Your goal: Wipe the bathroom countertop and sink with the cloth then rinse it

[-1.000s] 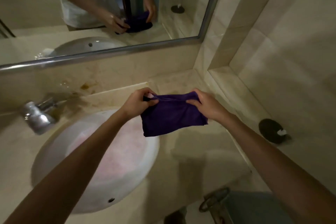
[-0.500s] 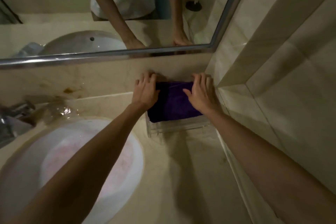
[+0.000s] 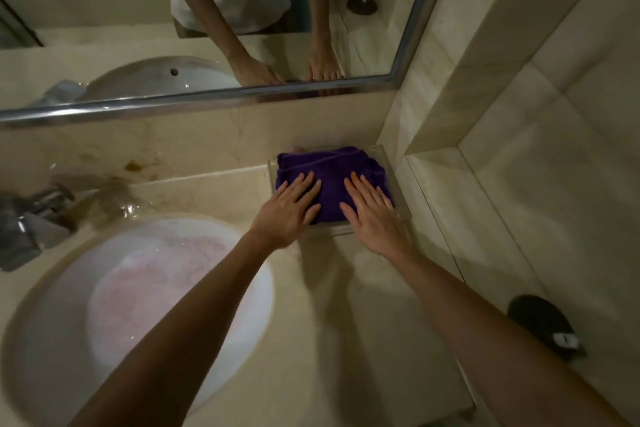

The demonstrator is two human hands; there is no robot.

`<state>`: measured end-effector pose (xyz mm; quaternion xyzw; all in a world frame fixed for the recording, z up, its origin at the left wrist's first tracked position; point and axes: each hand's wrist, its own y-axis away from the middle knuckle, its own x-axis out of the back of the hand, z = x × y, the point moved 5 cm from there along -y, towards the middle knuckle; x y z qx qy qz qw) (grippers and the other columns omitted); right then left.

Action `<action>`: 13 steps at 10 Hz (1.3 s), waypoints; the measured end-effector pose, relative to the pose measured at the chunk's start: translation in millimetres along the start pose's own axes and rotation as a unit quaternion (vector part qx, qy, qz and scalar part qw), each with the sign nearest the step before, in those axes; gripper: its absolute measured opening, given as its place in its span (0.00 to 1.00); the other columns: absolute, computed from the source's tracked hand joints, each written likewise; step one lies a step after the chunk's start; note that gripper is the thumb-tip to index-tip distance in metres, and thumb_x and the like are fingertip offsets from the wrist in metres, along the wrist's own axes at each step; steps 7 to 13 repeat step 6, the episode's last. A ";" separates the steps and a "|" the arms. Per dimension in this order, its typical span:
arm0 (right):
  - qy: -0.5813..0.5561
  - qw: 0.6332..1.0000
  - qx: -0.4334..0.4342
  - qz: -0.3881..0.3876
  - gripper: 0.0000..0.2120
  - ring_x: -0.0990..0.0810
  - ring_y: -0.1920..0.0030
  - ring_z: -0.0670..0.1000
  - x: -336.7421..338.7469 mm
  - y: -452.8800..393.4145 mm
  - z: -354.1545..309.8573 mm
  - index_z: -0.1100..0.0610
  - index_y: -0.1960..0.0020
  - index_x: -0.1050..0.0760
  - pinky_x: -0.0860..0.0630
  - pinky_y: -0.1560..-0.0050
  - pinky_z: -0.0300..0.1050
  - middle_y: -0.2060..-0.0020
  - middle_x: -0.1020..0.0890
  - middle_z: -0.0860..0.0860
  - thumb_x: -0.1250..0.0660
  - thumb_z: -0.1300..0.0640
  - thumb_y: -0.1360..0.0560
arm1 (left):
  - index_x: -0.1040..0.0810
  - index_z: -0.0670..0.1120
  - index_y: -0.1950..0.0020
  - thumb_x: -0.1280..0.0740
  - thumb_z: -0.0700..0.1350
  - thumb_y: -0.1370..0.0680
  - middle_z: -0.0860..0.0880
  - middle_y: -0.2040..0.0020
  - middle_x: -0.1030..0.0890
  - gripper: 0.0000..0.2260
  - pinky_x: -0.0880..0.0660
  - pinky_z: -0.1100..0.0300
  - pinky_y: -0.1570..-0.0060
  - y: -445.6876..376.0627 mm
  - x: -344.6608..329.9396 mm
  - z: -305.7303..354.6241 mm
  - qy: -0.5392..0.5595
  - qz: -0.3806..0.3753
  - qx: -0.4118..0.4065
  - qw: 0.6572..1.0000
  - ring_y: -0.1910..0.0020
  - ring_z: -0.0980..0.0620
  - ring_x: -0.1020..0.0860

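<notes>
A folded purple cloth (image 3: 332,170) lies in a clear plastic tray (image 3: 398,184) at the back right corner of the beige countertop (image 3: 339,305). My left hand (image 3: 287,208) rests flat on the cloth's near left part, fingers spread. My right hand (image 3: 372,211) lies flat on its near right part, fingers apart too. Neither hand grips the cloth. The white oval sink (image 3: 138,291) is at the lower left, with pinkish foamy water in its bowl.
A chrome tap (image 3: 31,218) stands left of the sink, with wet patches and a brown stain on the backsplash (image 3: 138,166). A mirror (image 3: 104,28) spans the back wall. A black round wall fitting (image 3: 543,326) sticks out on the right tiled wall.
The cloth was held up folded between both hands, then laid into the clear tray in the corner. Both hands have slid back toward me and now lie flat on it.
</notes>
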<state>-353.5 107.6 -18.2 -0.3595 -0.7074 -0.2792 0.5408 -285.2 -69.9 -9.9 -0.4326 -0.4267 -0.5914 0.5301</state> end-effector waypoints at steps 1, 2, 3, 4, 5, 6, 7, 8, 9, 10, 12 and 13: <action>-0.003 0.999 -0.011 -0.031 0.30 0.47 0.19 0.51 5.3 -4.9 -5.2 0.54 0.19 0.45 0.49 0.20 0.52 0.19 0.43 0.51 0.52 0.40 0.16 | 0.45 0.49 0.19 0.50 0.57 0.16 0.47 0.18 0.46 0.26 0.50 0.49 0.22 -7.3 11.8 3.3 -0.001 -0.054 0.022 0.998 0.19 0.47 0.47; -0.015 0.999 -0.033 -0.031 0.27 0.39 0.22 0.56 15.6 -1.2 -17.5 0.57 0.20 0.40 0.39 0.23 0.56 0.20 0.39 0.53 0.43 0.47 0.16 | 0.34 0.49 0.22 0.46 0.56 0.16 0.46 0.20 0.39 0.23 0.38 0.46 0.26 3.0 27.4 13.3 0.017 -0.039 0.048 0.998 0.23 0.44 0.37; -0.060 0.997 -0.038 0.033 0.22 0.27 0.34 0.62 24.9 32.5 -38.6 0.61 0.27 0.29 0.26 0.36 0.61 0.28 0.28 0.58 0.37 0.54 0.20 | 0.29 0.49 0.26 0.42 0.55 0.17 0.46 0.24 0.32 0.21 0.31 0.46 0.33 41.9 35.1 21.0 0.032 -0.023 0.063 0.997 0.29 0.44 0.30; -0.129 0.989 -0.053 0.054 0.17 0.22 0.42 0.61 20.6 90.2 -74.5 0.59 0.34 0.24 0.22 0.44 0.58 0.37 0.24 0.57 0.36 0.59 0.23 | 0.24 0.49 0.31 0.37 0.50 0.19 0.46 0.29 0.28 0.17 0.27 0.45 0.37 101.1 36.9 25.2 0.069 -0.019 0.056 0.996 0.32 0.43 0.27; -0.190 0.980 -0.050 0.028 0.15 0.21 0.43 0.53 2.9 168.5 -114.3 0.53 0.34 0.25 0.21 0.45 0.52 0.37 0.27 0.50 0.38 0.59 0.20 | 0.20 0.47 0.36 0.35 0.47 0.19 0.45 0.38 0.23 0.13 0.22 0.50 0.45 180.0 31.4 38.1 0.163 0.032 0.047 0.985 0.42 0.46 0.21; -0.232 0.969 -0.085 0.012 0.13 0.20 0.44 0.48 -26.1 249.0 -137.4 0.51 0.35 0.24 0.21 0.47 0.47 0.37 0.27 0.47 0.39 0.57 0.18 | 0.19 0.47 0.39 0.35 0.45 0.19 0.47 0.45 0.20 0.10 0.20 0.54 0.51 248.5 14.2 63.7 0.306 -0.004 0.023 0.952 0.54 0.51 0.17; -0.232 0.969 -0.085 0.012 0.13 0.20 0.44 0.48 -26.1 249.0 -137.4 0.51 0.35 0.24 0.21 0.47 0.47 0.37 0.27 0.47 0.39 0.57 0.18 | 0.19 0.47 0.39 0.35 0.45 0.19 0.47 0.45 0.20 0.10 0.20 0.54 0.51 248.5 14.2 63.7 0.306 -0.004 0.023 0.952 0.54 0.51 0.17; -0.232 0.969 -0.085 0.012 0.13 0.20 0.44 0.48 -26.1 249.0 -137.4 0.51 0.35 0.24 0.21 0.47 0.47 0.37 0.27 0.47 0.39 0.57 0.18 | 0.19 0.47 0.39 0.35 0.45 0.19 0.47 0.45 0.20 0.10 0.20 0.54 0.51 248.5 14.2 63.7 0.306 -0.004 0.023 0.952 0.54 0.51 0.17; -0.232 0.969 -0.085 0.012 0.13 0.20 0.44 0.48 -26.1 249.0 -137.4 0.51 0.35 0.24 0.21 0.47 0.47 0.37 0.27 0.47 0.39 0.57 0.18 | 0.19 0.47 0.39 0.35 0.45 0.19 0.47 0.45 0.20 0.10 0.20 0.54 0.51 248.5 14.2 63.7 0.306 -0.004 0.023 0.952 0.54 0.51 0.17; -0.232 0.969 -0.085 0.012 0.13 0.20 0.44 0.48 -26.1 249.0 -137.4 0.51 0.35 0.24 0.21 0.47 0.47 0.37 0.27 0.47 0.39 0.57 0.18 | 0.19 0.47 0.39 0.35 0.45 0.19 0.47 0.45 0.20 0.10 0.20 0.54 0.51 248.5 14.2 63.7 0.306 -0.004 0.023 0.952 0.54 0.51 0.17; -0.232 0.969 -0.085 0.012 0.13 0.20 0.44 0.48 -26.1 249.0 -137.4 0.51 0.35 0.24 0.21 0.47 0.47 0.37 0.27 0.47 0.39 0.57 0.18 | 0.19 0.47 0.39 0.35 0.45 0.19 0.47 0.45 0.20 0.10 0.20 0.54 0.51 248.5 14.2 63.7 0.306 -0.004 0.023 0.952 0.54 0.51 0.17; -0.232 0.969 -0.085 0.012 0.13 0.20 0.44 0.48 -26.1 249.0 -137.4 0.51 0.35 0.24 0.21 0.47 0.47 0.37 0.27 0.47 0.39 0.57 0.18 | 0.19 0.47 0.39 0.35 0.45 0.19 0.47 0.45 0.20 0.10 0.20 0.54 0.51 248.5 14.2 63.7 0.306 -0.004 0.023 0.952 0.54 0.51 0.17</action>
